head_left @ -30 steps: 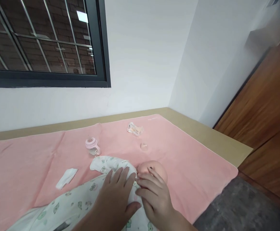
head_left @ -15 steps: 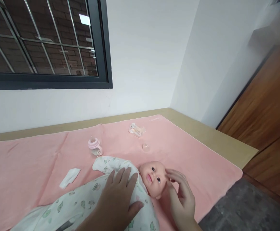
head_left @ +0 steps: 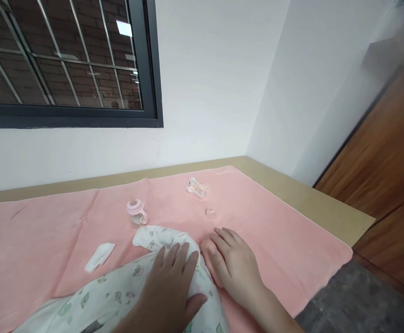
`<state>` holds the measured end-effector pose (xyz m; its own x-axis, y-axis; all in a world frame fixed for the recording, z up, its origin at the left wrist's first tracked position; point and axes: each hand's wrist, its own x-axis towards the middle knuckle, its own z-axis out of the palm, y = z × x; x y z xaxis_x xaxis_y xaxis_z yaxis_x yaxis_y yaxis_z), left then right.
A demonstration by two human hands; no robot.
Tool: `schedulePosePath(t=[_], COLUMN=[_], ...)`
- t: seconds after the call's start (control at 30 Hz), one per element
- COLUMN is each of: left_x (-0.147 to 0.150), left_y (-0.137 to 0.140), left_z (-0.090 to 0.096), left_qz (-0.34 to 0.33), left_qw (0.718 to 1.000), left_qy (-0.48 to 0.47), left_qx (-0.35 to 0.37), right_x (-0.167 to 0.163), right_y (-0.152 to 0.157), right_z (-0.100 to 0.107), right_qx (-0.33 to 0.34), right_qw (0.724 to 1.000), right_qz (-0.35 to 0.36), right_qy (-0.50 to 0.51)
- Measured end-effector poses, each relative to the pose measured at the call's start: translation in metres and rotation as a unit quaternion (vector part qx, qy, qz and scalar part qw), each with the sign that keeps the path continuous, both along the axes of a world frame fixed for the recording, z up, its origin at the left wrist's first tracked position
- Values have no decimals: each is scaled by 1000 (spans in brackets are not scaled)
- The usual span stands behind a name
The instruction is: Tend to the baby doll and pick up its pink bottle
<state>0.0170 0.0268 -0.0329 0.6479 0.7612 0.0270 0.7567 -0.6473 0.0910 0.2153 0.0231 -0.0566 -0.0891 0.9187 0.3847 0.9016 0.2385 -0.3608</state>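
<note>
A baby doll in a white printed sleepsuit (head_left: 118, 296) lies on a pink towel (head_left: 274, 231) at the near middle. My left hand (head_left: 172, 291) rests flat on the doll's chest, fingers spread. My right hand (head_left: 234, 266) lies over the doll's head (head_left: 206, 252), covering the face; only a strip of the head shows at its left. Neither hand grips anything.
A pink baby bottle (head_left: 135, 212) lies beyond the doll, a crumpled clear wrapper (head_left: 197, 188) and a small clear cap (head_left: 210, 213) further right. A folded white wipe (head_left: 99, 256) lies to the left. The tan tabletop edge (head_left: 326, 208) and a wooden door are on the right.
My right hand came off the doll's neck, went to the right of the head, and now lies over the face. My left hand stayed on the chest.
</note>
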Motion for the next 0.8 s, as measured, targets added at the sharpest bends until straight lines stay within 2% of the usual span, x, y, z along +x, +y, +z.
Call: schedulePosePath(t=[0.17, 0.3, 0.4, 0.57, 0.63, 0.7, 0.8], left_x=[-1, -5, -8, -8, -8, -8, -9], left_y=[3, 4, 4, 5, 6, 6, 7], left_z=[-14, -25, -29, -33, -35, -37, -41], left_qz=[-10, -24, -33, -47, -47, -44, -44], left_qw=[1000, 999, 998, 996, 995, 994, 992], left_qy=[-6, -13, -18, -23, -25, -29, -36], left_qx=[25, 45, 58, 73, 80, 91, 113], right_x=[-7, -15, -18, -9, -3, 3, 16], right_y=[-4, -3, -2, -12, -19, -22, -17], right_z=[2, -1, -5, -19, -29, -41, -55], right_qx=[49, 149, 215, 280, 299, 297, 206], right_qw=[995, 979, 966, 930, 923, 931, 962], right_qz=[46, 97, 131, 235, 226, 179, 58], right_qy=[-67, -100, -54, 47, 87, 118, 169])
